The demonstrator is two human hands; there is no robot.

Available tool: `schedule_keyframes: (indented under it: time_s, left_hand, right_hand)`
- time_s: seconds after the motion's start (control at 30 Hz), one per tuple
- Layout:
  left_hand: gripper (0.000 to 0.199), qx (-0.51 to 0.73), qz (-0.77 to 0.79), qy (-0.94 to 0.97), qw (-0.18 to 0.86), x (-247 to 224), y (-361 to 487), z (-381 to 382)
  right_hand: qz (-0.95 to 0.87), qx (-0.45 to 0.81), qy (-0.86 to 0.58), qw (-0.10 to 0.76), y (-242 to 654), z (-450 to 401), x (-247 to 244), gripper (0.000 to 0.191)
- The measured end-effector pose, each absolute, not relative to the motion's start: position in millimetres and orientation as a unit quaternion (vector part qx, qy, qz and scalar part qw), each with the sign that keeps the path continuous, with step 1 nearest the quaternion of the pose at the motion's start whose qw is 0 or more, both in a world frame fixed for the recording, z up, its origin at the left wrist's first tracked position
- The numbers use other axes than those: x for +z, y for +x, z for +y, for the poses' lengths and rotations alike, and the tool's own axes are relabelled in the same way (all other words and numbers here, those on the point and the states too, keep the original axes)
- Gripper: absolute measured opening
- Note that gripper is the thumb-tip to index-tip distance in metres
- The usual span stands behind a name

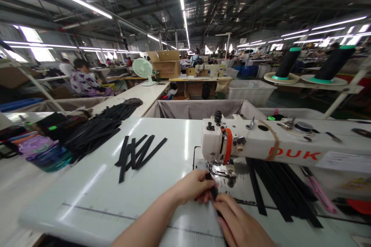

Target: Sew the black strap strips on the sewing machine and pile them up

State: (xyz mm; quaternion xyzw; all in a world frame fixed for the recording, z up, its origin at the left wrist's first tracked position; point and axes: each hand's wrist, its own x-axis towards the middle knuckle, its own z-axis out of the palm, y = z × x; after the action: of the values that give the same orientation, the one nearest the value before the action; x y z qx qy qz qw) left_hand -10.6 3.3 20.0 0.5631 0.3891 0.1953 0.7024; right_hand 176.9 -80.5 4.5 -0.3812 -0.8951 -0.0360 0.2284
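A black fabric strip (pixel 213 192) runs between my two hands, just in front of the needle area of a white sewing machine (pixel 240 139). My left hand (pixel 193 187) pinches the strip near its far end, close to the presser foot (pixel 222 170). Lower down, my right hand (pixel 236 218) grips the same strip, its fingers closed and partly hiding it. Under the machine arm, to the right, lie several long black strips (pixel 281 189). Some shorter black strips (pixel 139 152) rest in a loose group on the table to the left.
A large heap of black strips (pixel 98 127) and a purple and teal container (pixel 46 152) are at the left. Pink-handled snips (pixel 320 193) lie at the right. Black thread cones (pixel 286 63) stand behind the machine; a fabric-lined bin (pixel 197 109) sits beyond the table. A person (pixel 87 79) sits far left.
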Motion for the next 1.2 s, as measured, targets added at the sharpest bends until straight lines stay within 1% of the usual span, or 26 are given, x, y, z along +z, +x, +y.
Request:
schedule_keyframes:
  time_s: [0.03, 0.07, 0.1, 0.17, 0.23, 0.3, 0.37, 0.4, 0.47, 0.5, 0.53, 0.6, 0.67, 0.93, 1.2]
  left_hand:
    - [0.042, 0.202, 0.388, 0.561, 0.703, 19, -17, 8]
    - [0.040, 0.209, 0.389, 0.557, 0.703, 18, -22, 13]
    - [0.038, 0.216, 0.395, 0.555, 0.699, 17, -26, 17]
    - [0.029, 0.235, 0.430, 0.570, 0.660, 13, -27, 23]
    - [0.017, 0.267, 0.490, 0.604, 0.569, 8, -21, 26]
    - [0.004, 0.302, 0.537, 0.646, 0.450, 5, -13, 24]
    - [0.016, 0.310, 0.567, 0.687, 0.333, 4, -8, 19]
    - [0.019, 0.296, 0.574, 0.711, 0.279, 5, -7, 15]
    - [0.011, 0.251, 0.568, 0.760, 0.191, 8, -7, 7]
    - [0.004, 0.231, 0.552, 0.784, 0.164, 8, -7, 4]
    - [0.005, 0.217, 0.532, 0.805, 0.147, 9, -7, 1]
    - [0.015, 0.205, 0.496, 0.833, 0.135, 7, -6, -3]
    - [0.019, 0.208, 0.478, 0.843, 0.133, 4, -5, -3]
    - [0.022, 0.252, 0.460, 0.839, 0.147, 5, -6, -3]
    - [0.022, 0.231, 0.470, 0.842, 0.129, -12, 1, 1]
  right_hand:
    - [-0.907, 0.038, -0.359, 0.219, 175, -74, 12, 0.042]
    - [-0.910, 0.080, -0.335, 0.231, 174, -66, 19, 0.044]
    - [-0.913, 0.094, -0.316, 0.239, 174, -59, 25, 0.047]
    - [-0.924, 0.052, -0.289, 0.243, 175, -47, 27, 0.048]
    - [-0.932, -0.032, -0.267, 0.241, 174, -42, 21, 0.048]
    - [-0.926, -0.105, -0.265, 0.245, 172, -42, 10, 0.047]
    - [-0.912, -0.145, -0.283, 0.258, 169, -44, 0, 0.045]
    - [-0.906, -0.155, -0.294, 0.263, 168, -45, -4, 0.044]
    - [-0.900, -0.162, -0.309, 0.263, 167, -45, -9, 0.043]
    - [-0.897, -0.162, -0.315, 0.262, 166, -45, -10, 0.043]
    - [-0.896, -0.163, -0.319, 0.262, 167, -44, -12, 0.042]
    - [-0.895, -0.169, -0.321, 0.261, 167, -41, -16, 0.041]
    - [-0.892, -0.176, -0.322, 0.265, 168, -40, -19, 0.040]
    - [-0.889, -0.178, -0.331, 0.260, 166, -40, -15, 0.040]
    - [-0.898, -0.136, -0.321, 0.267, 170, -37, -13, 0.034]
